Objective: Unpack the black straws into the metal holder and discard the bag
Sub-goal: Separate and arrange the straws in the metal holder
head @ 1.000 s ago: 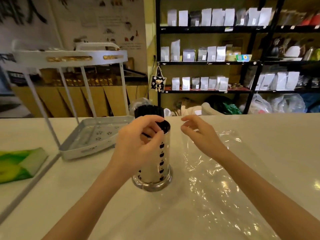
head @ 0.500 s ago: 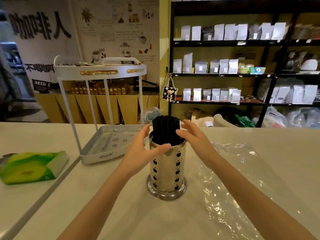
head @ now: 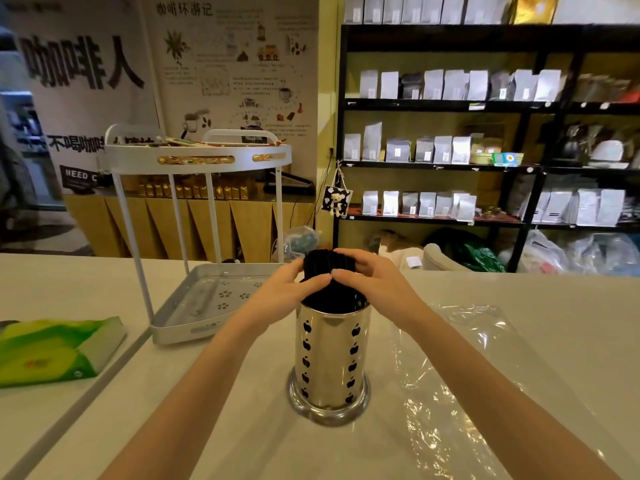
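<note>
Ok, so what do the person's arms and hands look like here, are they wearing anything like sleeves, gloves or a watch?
Both arms are bare as far up as the picture shows: no sleeves in view. The left hand and the right hand have no gloves, and no watch, bracelet or ring shows on the wrists or fingers. The fingernails look short and unpainted. Nothing is worn that can be seen.

1. Metal holder (head: 329, 362): upright shiny cylinder, apple-shaped cutouts.
2. Black straws (head: 329, 271): one bundle standing inside holder, tops above its rim.
3. Bag (head: 460, 382): clear plastic, flat, empty, just right of holder.
</note>
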Motion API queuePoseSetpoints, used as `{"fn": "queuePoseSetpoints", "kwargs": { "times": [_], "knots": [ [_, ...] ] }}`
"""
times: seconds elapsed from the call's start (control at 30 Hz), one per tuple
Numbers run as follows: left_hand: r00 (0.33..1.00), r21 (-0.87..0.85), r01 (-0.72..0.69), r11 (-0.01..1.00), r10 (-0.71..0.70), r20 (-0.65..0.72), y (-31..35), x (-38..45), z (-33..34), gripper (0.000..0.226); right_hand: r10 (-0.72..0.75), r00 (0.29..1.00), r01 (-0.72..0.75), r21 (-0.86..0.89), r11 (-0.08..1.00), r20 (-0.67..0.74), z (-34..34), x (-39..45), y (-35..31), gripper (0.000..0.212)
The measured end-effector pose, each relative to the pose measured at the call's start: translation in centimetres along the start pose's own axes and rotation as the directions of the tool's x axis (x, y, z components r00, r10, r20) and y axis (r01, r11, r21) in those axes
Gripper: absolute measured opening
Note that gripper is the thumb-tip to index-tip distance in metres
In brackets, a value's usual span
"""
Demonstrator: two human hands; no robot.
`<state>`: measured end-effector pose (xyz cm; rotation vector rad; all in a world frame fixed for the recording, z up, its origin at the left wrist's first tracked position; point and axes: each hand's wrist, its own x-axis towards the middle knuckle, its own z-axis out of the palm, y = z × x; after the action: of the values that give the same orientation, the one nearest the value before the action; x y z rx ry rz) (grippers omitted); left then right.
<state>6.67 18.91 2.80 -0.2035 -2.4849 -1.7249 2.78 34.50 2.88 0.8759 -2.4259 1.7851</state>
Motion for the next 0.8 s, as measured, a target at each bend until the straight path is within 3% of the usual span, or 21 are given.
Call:
{"fn": "queuePoseSetpoints", "kwargs": {
  "times": [0.13,0.33,0.5,0.67,0.8],
  "knots": [
    [0.997,0.084,-0.079,0.993,0.078,0.013,0.3,-0.6,0.1,0.028,-0.07,0.997,0.07,0.014,0.997,-0.013,0.1,-0.9,-0.1,0.037],
    [0.963,0.29,-0.242,0.926,0.265,-0.042,0.0,-1.8,0.5,0.043,-0.196,0.98,0.197,0.024,0.98,-0.037,0.2,-2.7,-0.1,0.041],
    [0.971,0.303,-0.24,0.922,0.224,0.088,1.1,-2.5,0.2,0.031,-0.182,0.983,0.181,-0.179,0.967,0.011,-2.1,-2.9,-0.7,0.038],
    [0.977,0.355,-0.211,0.911,0.186,0.103,2.7,-1.8,-0.4,0.058,-0.136,0.982,0.168,-0.284,0.944,0.127,-3.9,-2.3,-2.0,0.034],
    [0.965,0.371,-0.25,0.894,0.202,0.165,3.2,-1.6,0.8,0.066,-0.134,0.981,0.171,-0.3,0.939,0.138,-4.4,-1.9,-1.8,0.035]
  ]
}}
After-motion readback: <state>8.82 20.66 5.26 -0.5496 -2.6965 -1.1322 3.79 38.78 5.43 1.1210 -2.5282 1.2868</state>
